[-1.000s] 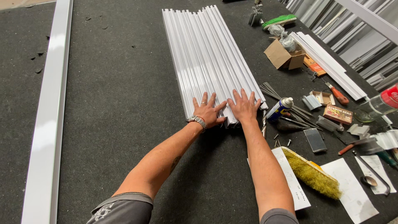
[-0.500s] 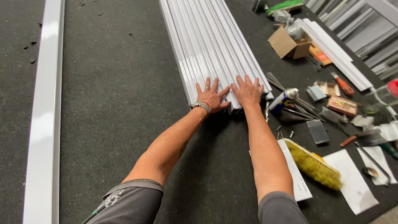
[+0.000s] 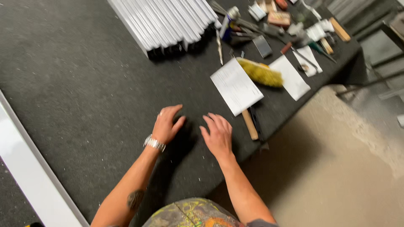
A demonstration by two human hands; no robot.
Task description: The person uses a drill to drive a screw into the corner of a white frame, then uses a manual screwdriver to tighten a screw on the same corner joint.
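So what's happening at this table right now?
A person stands at a dark felt-covered table. Both hands are empty: the left hand and right hand rest flat, palms down, on the bare cloth near the table's edge. A stack of white metal profiles lies farther away, untouched. To the right sit a sheet of paper, a yellow brush and a scatter of small tools.

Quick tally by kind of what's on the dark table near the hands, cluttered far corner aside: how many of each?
Hands, open and empty, left and right: 2
Stack of white profiles: 1
White paper sheets, one by the right hand, one beyond the brush: 2
Yellow-bristled brush: 1
Long white strip at the left edge: 1
Total: 7
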